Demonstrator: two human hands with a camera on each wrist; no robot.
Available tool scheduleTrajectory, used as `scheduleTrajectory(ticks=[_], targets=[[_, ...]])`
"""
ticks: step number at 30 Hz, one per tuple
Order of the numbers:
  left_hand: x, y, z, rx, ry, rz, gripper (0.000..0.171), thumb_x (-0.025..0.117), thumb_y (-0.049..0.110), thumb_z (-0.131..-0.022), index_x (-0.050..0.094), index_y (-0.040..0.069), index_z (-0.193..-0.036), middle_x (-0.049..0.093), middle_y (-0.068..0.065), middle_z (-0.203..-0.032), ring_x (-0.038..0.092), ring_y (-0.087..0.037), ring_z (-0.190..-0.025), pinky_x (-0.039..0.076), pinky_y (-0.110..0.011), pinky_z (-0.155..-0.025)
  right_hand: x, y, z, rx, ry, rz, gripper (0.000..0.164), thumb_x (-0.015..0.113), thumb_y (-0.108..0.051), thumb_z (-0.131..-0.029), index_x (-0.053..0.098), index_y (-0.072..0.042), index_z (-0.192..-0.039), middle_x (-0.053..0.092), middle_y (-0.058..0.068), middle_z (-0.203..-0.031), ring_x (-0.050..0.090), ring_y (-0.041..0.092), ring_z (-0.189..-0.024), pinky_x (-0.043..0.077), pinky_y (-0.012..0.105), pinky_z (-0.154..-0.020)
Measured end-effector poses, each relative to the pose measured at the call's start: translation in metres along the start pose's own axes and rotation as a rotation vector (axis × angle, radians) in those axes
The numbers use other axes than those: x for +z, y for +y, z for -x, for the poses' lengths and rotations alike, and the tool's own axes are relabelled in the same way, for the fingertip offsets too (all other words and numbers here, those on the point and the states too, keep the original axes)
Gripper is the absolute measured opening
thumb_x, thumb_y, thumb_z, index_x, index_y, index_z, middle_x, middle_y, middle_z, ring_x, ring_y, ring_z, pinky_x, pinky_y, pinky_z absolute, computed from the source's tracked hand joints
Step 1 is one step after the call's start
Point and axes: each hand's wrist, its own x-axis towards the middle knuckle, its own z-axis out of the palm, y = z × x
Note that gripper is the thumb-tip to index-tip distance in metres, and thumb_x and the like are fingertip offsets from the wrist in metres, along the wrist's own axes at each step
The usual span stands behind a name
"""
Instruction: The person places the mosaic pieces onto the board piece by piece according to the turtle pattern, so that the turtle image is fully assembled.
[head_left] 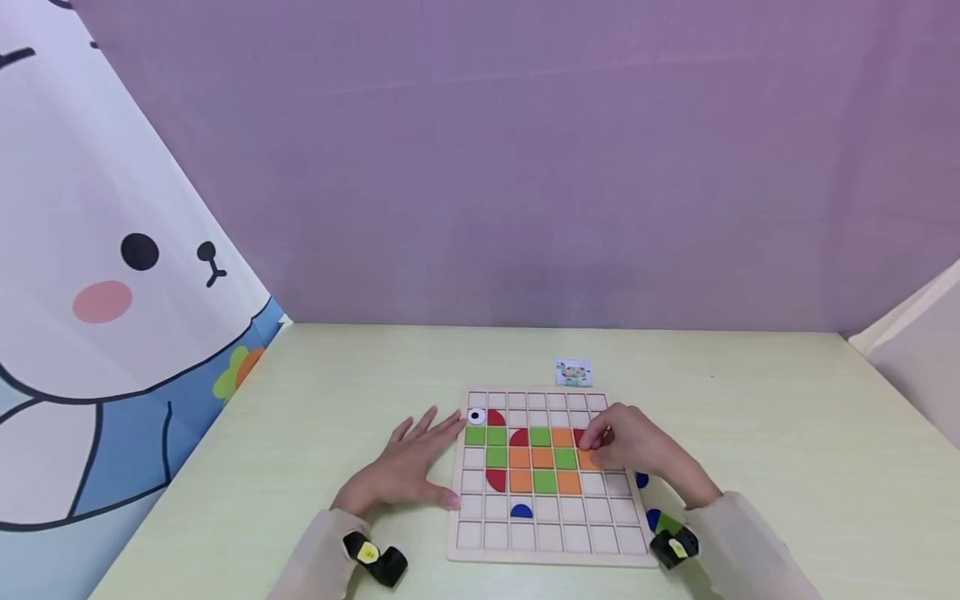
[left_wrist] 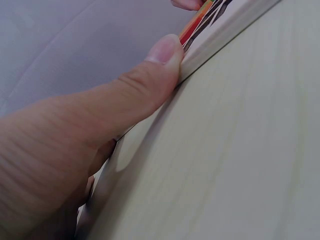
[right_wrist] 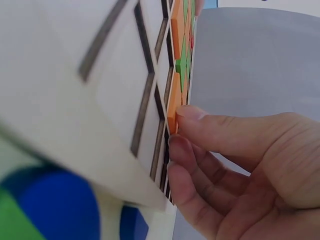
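Observation:
My right hand point(head_left: 628, 437) is over the right side of a wooden grid board point(head_left: 551, 557), its fingers curled. Its thumb and fingertips pinch at an orange square tile point(right_wrist: 173, 100) that lies in the grid. Beside the fingertips, a red piece point(head_left: 578, 437) is partly covered. On the board's left edge my left hand point(head_left: 405, 471) rests with spread fingers, its thumb touching the rim in the left wrist view. Green tiles point(head_left: 545, 482), orange tiles, red quarter-round pieces point(head_left: 496, 480), a round eye piece point(head_left: 476, 416) and a blue half-round piece point(head_left: 521, 511) sit on the grid.
A small printed card point(head_left: 573, 372) lies behind the board on the pale wooden table point(head_left: 360, 375). Blue pieces point(head_left: 642, 480) and a green piece point(head_left: 666, 523) lie right of the board, partly hidden by the right wrist camera point(head_left: 675, 547). A purple cloth point(head_left: 525, 167) hangs behind.

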Motion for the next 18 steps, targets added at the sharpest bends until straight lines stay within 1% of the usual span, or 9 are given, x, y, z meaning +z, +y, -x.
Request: scheduleTrajectory(ticks=[4,9,18], targets=[[0.001,0.0,-0.001,-0.005,-0.002,-0.004,0.106,0.072,0.063,-0.069,0.023,0.018,-0.153,0.018,-0.002,-0.16,0.0,-0.035,-0.148,0.001,-0.06,-0.116,-0.003,0.0,0.003,0.021,0.012,0.021,0.013,0.072,0.006,-0.076,0.071,-0.007,-0.08,0.064,0.004,-0.085,0.054,0.015,-0.073,0.05,0.024,-0.063],[0.001,0.001,-0.001,-0.007,-0.004,0.017,0.106,0.072,0.063,-0.069,0.024,0.018,-0.152,0.019,-0.002,-0.16,-0.001,-0.035,-0.148,0.0,-0.06,-0.116,-0.012,0.002,0.012,0.069,0.025,0.059,0.013,0.071,0.004,-0.078,0.069,-0.008,-0.082,0.061,0.003,-0.084,0.053,0.016,-0.074,0.048,0.025,-0.063],[-0.001,0.002,0.001,-0.004,0.0,0.015,0.105,0.071,0.063,-0.07,0.024,0.016,-0.152,0.018,-0.003,-0.16,0.0,-0.036,-0.148,0.0,-0.061,-0.116,-0.03,0.019,0.04,0.038,0.019,0.094,0.011,0.071,0.001,-0.078,0.067,-0.007,-0.084,0.06,0.0,-0.077,0.052,0.014,-0.069,0.045,0.021,-0.057]])
